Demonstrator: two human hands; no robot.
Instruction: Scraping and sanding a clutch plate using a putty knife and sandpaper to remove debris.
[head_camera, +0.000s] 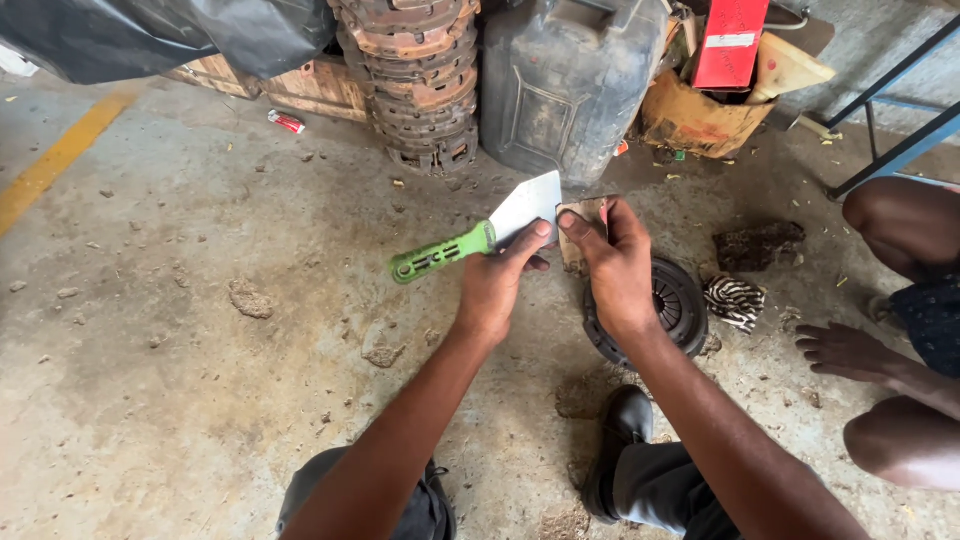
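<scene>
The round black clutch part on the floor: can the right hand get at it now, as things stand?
Probably not freely. The right hand is just above the clutch part, with nothing between them, but its fingers hold a small brown piece against the scraper.

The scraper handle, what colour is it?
Bright green, on the scraper held in the left hand; seen in the head view.
</scene>
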